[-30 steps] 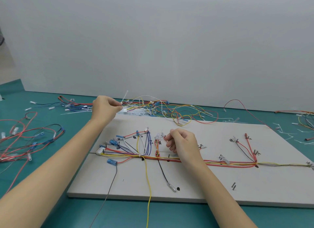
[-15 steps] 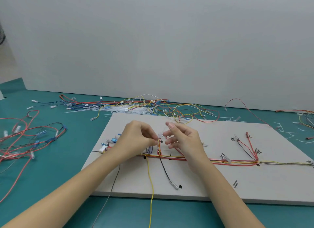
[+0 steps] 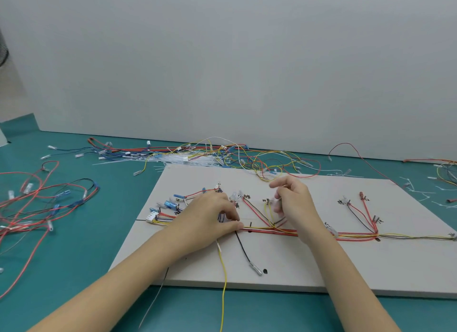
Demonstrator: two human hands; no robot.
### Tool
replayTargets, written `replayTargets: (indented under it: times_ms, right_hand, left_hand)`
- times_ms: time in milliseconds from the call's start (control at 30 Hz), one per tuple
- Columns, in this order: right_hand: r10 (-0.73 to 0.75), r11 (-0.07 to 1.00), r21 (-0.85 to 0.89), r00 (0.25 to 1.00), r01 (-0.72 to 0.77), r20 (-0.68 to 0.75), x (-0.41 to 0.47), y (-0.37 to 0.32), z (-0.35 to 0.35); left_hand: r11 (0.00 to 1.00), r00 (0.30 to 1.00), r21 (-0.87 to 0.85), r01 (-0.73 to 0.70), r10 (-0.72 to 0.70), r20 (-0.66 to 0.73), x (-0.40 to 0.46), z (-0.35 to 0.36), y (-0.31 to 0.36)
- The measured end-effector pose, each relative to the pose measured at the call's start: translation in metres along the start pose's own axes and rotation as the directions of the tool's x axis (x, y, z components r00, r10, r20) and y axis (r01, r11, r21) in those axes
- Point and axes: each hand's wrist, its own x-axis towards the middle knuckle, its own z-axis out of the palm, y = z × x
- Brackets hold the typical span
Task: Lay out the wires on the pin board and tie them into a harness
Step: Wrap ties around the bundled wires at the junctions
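The left hand [image 3: 210,216] lies low on the pin board [image 3: 309,269], its fingers curled with thumb and fingertips pinching at the wire bundle [image 3: 284,230] where the trunk begins; exactly what it pinches, a tie or the wires themselves, is too small to tell. The right hand [image 3: 293,200] hovers just above the board with fingers bent and blurred, and whether it holds anything cannot be told. The bundle runs across the board's middle toward its right edge, with branches fanning up to labelled pins and a yellow wire [image 3: 223,282] and black wire [image 3: 243,250] trailing toward the near edge. Probably a tie is going on here: best to keep the wires pressed flat and gathered while cinching, so no branch gets pulled off its pin. No containers show; spare wires [image 3: 44,200] and white cable ties [image 3: 173,159] lie loose on the teal worktop [image 3: 86,245].
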Motion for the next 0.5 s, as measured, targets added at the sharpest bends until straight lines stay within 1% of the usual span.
replayTargets:
  times_ms: [67,133,167,233,267,333,500]
  right_hand:
    - [-0.053,0.970,-0.239,0.998,0.041,-0.044,0.003,0.004,-0.003]
    - [-0.084,0.907,-0.416,0.996,0.064,-0.029,0.004,0.007,-0.009]
    - [-0.057,0.875,-0.482,0.998,0.054,0.008,0.004,0.009,-0.012]
    - [0.036,0.802,-0.595,0.990,0.050,0.133,0.004,0.012,-0.017]
    - [0.079,0.764,-0.641,0.976,0.070,0.201,0.004,0.012,-0.019]
    - [0.126,0.728,-0.676,0.947,0.113,0.294,0.002,0.010,-0.021]
    - [0.127,0.687,-0.701,0.918,0.192,0.375,-0.005,0.004,-0.022]
  left_hand:
    - [0.999,1.000,-0.030,0.022,-0.022,0.000,0.000,-0.001,0.001]
    - [0.999,0.999,-0.037,0.031,-0.031,0.008,0.001,-0.001,0.001]
    - [0.999,1.000,-0.031,0.028,-0.028,0.011,0.000,-0.001,0.002]
    - [1.000,1.000,0.007,0.008,-0.008,0.010,0.001,0.000,0.003]
    - [0.999,1.000,0.039,-0.003,0.003,0.012,0.001,0.000,0.003]
    - [0.995,1.000,0.102,-0.011,0.009,0.024,0.001,0.000,0.004]
    - [0.971,0.998,0.234,-0.043,0.032,0.049,0.002,0.002,0.008]
